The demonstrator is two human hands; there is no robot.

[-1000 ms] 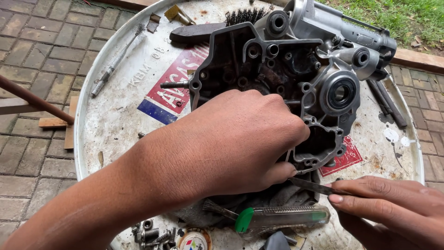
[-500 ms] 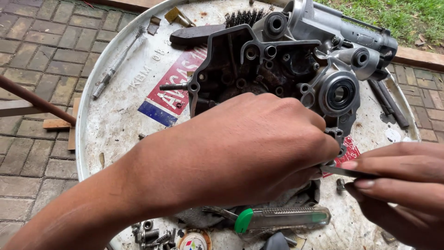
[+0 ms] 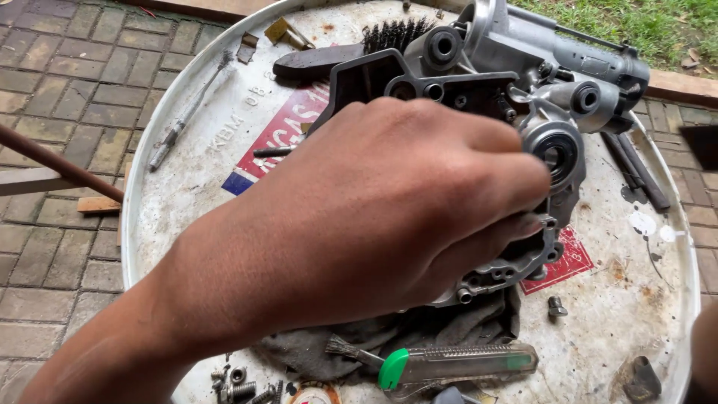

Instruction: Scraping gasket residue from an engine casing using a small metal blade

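The left hand is lying curled over the engine casing on the round metal desk, steadying it for cleaning; whether its fingers are clamping it, I cannot tell. The right hand is barely showing, grip unclear. Next likely needs a tool brought back.

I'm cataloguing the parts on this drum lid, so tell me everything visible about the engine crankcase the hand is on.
The engine crankcase is a grey cast-metal housing, aluminium by its look, with a darker, grimy half on the left and a cleaner silver half on the right. It shows round bosses, bolt holes and a circular bearing seat with a dark centre. It lies on the round white drum lid, its lower edge over a dark rag. The left hand covers its middle, fingers curled at the bearing side. A wire brush lies just behind it.
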